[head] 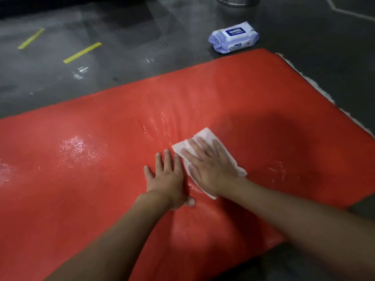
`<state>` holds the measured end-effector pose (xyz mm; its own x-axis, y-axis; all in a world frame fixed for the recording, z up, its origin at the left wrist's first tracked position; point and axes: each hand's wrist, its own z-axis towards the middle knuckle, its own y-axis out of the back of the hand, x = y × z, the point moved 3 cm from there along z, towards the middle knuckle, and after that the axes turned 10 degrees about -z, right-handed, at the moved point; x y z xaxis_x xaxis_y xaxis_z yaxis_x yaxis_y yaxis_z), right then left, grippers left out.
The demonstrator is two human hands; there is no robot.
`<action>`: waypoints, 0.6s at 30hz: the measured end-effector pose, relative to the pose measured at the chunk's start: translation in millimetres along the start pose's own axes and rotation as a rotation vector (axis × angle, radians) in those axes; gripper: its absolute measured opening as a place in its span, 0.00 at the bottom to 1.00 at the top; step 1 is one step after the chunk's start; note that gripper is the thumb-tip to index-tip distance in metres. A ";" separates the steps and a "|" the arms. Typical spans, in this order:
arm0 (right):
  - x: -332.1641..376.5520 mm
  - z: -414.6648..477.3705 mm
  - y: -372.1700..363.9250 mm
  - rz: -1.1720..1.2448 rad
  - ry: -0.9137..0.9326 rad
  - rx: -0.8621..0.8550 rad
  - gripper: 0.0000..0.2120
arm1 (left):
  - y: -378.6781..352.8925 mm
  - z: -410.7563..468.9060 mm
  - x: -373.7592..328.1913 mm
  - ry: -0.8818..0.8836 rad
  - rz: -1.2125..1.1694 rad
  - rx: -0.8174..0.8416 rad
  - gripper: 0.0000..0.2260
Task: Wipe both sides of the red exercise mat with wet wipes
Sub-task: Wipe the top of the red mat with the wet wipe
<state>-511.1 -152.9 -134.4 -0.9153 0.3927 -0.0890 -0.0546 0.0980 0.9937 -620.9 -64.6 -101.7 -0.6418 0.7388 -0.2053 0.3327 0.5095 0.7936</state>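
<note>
A: Where's the red mat [91, 179]?
B: Flat on the grey floor [125, 37]. Bare floor lies beyond its far edge and right corner.
A: Hands?
B: The right hand [211, 167] is spread flat, pressing a white wipe [204, 136] onto the mat. The left hand [168, 177] lies flat beside it.
A: The wipes pack [233, 37]?
B: On the floor near the far edge.

red mat [101, 159] on floor, right hand [211, 167] flat on white wipe [205, 136], left hand [168, 177] pressing mat
</note>
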 end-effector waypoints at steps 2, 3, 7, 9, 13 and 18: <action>-22.3 -3.8 1.9 -0.032 0.135 -0.002 0.27 | -3.6 -3.4 2.7 -0.001 -0.026 -0.027 0.60; -35.7 -1.3 4.9 -0.042 0.101 -0.019 0.26 | -5.7 -6.5 2.5 -0.004 -0.037 -0.040 0.59; -18.6 -5.2 0.5 0.049 -0.297 0.005 0.27 | -12.3 -12.0 -1.4 -0.009 -0.049 -0.065 0.55; 3.7 -22.1 -1.5 0.017 -0.074 0.007 0.27 | -15.4 -12.3 -4.1 -0.006 -0.082 -0.008 0.58; -44.1 -30.6 6.9 -0.016 0.056 0.005 0.25 | -25.7 -21.8 -3.5 -0.019 -0.101 0.049 0.65; -0.1 -41.1 -2.7 -0.032 -0.156 0.035 0.28 | -29.3 -27.3 -9.6 0.012 -0.072 -0.022 0.64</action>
<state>-527.3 -190.8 -134.3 -0.8401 0.5258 -0.1330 -0.0665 0.1435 0.9874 -643.3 -98.7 -107.4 -0.6715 0.6956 -0.2555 0.2703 0.5509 0.7896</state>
